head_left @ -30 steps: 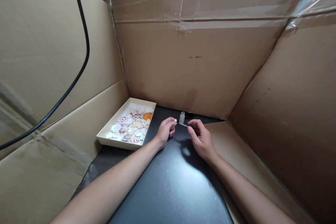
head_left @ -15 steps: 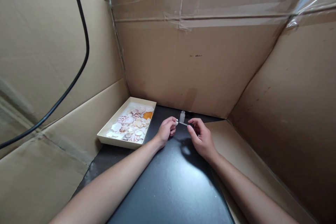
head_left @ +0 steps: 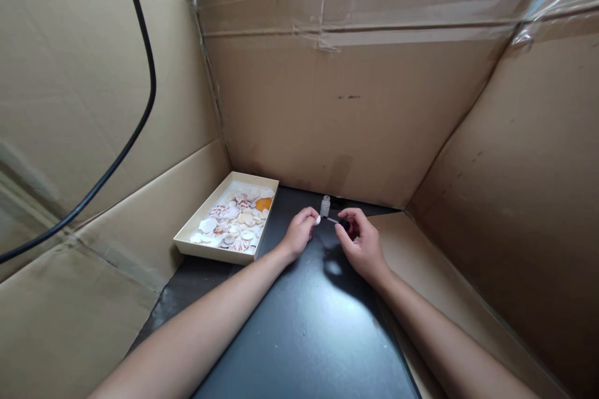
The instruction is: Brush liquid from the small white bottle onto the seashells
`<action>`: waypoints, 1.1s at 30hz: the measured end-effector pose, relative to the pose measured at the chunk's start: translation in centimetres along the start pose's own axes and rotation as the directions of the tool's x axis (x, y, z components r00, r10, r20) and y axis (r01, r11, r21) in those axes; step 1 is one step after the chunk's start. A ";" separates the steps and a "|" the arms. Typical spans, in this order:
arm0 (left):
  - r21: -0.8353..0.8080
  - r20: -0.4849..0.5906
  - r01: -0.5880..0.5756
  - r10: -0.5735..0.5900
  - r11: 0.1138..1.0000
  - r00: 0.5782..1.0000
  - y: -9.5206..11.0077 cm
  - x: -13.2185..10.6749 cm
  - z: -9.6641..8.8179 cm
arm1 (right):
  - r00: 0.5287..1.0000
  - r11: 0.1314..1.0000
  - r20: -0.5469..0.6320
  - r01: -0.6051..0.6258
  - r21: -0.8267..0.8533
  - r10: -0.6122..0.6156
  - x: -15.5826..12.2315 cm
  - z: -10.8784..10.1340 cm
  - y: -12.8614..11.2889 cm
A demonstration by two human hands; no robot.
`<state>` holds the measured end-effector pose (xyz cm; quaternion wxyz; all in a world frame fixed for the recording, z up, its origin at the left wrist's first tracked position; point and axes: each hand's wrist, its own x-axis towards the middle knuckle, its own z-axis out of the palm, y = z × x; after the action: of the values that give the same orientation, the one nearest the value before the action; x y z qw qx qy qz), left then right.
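Note:
My left hand (head_left: 302, 232) pinches a small white shell (head_left: 318, 220) between thumb and fingertips, seen nearly edge-on. In my right hand (head_left: 361, 242) is a black-capped brush applicator (head_left: 344, 225), gripped by its cap. Its thin pale stem points left toward the shell, with a small gap between them. Just behind both hands a small translucent bottle (head_left: 325, 207) stands upright without its cap. The far-side fingers of both hands are partly hidden.
A shallow cream tray (head_left: 213, 254) to the left of my hands holds many pale and striped shells and one orange piece. Cardboard walls (head_left: 299, 118) enclose the dark table (head_left: 290, 336). A black cable (head_left: 152, 81) hangs at the left.
The brush stem has drawn back from the shell, which it reached half a second ago. My left hand has turned the shell, and more of the black cap now shows.

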<state>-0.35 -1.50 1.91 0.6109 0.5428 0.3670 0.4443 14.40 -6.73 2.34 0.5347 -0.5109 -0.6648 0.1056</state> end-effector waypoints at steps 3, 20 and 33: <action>0.041 -0.002 -0.006 0.006 0.999 1.000 -0.1 0.1 0.0 | 0.999 0.999 0.033 0.019 0.050 -0.020 0.0 0.0 -0.1; 0.089 0.067 -0.010 0.004 0.996 0.998 0.2 -0.1 0.0 | 1.000 0.999 0.013 -0.009 0.051 0.008 -0.1 0.0 -0.2; 0.066 0.030 0.031 -0.033 0.997 0.999 0.3 -0.1 0.2 | 1.000 0.999 -0.002 -0.028 0.022 0.028 0.0 0.1 -0.1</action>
<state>-0.20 -1.66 2.23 0.6055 0.5634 0.3804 0.4138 14.28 -6.79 2.36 0.5394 -0.5145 -0.6557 0.1198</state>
